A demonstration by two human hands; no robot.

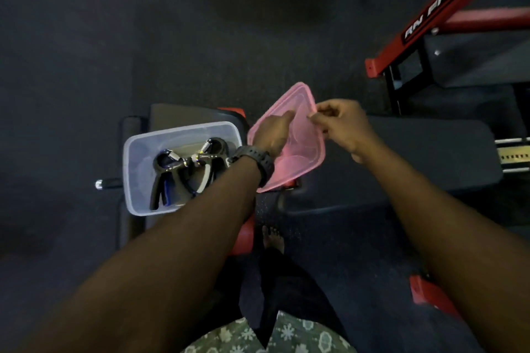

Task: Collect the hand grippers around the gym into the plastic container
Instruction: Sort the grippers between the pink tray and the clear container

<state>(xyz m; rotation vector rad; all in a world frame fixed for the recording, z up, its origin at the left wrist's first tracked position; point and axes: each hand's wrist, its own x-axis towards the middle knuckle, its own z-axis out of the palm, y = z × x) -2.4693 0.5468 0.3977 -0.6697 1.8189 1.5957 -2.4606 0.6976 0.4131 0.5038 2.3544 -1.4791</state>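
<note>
A clear plastic container (pixel 134 152) rests on a black bench pad, left of centre. Several black hand grippers (pixel 183 169) with metal springs lie inside it. A pink translucent lid (pixel 304 152) is held tilted in the air just right of the container. My left hand (pixel 272 135), with a dark watch on the wrist, lies over the lid's upper left face and grips it. My right hand (pixel 341 126) pinches the lid's upper right edge between thumb and fingers.
A long black bench pad (pixel 415 157) runs to the right under the lid. A red and black machine frame (pixel 441 17) stands at the upper right. A metal bar end (pixel 99 184) sticks out left of the container. My bare foot (pixel 274 238) stands on dark rubber floor.
</note>
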